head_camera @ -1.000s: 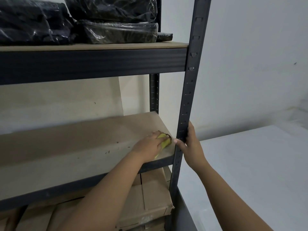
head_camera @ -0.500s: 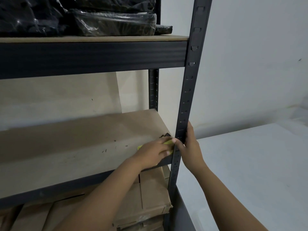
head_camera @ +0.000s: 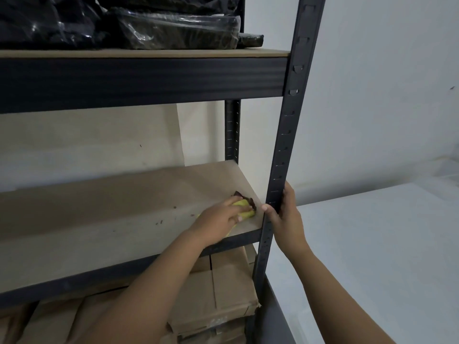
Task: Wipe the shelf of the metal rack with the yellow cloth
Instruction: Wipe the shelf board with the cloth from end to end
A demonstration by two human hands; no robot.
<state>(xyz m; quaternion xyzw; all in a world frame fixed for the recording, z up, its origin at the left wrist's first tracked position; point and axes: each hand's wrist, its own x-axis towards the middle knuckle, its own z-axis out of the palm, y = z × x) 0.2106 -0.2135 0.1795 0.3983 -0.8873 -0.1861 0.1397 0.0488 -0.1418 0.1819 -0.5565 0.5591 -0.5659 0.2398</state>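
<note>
**Yellow cloth pressed at the right front corner of the middle shelf**

The yellow cloth is a small bunched wad, bright yellow with a darker, brownish patch showing at its far right side. Most of it is hidden under the left hand; a thin yellow strip also peeks out below the palm towards the shelf's front edge. What shows of it runs roughly from the front edge back and to the right, towards the right end of the shelf; its full outline cannot be made out.

The left hand lies flat over the cloth with the fingers bent down around it, holding it against the shelf of the metal rack. The shelf is a pale brown board, with a few dark specks scattered to the left of the hand.

The right hand grips the front right upright, thumb on the near face and fingers wrapped round the outer side, just beside the cloth.

The cloth sits close to the shelf's right front corner, a short stretch of bare board between it and the right edge. To the left the board runs long and open up to the picture's left edge, and to the wall behind.

The shelf above carries black plastic-wrapped bundles. Below lie cardboard boxes. A white surface lies to the right of the rack.
</note>
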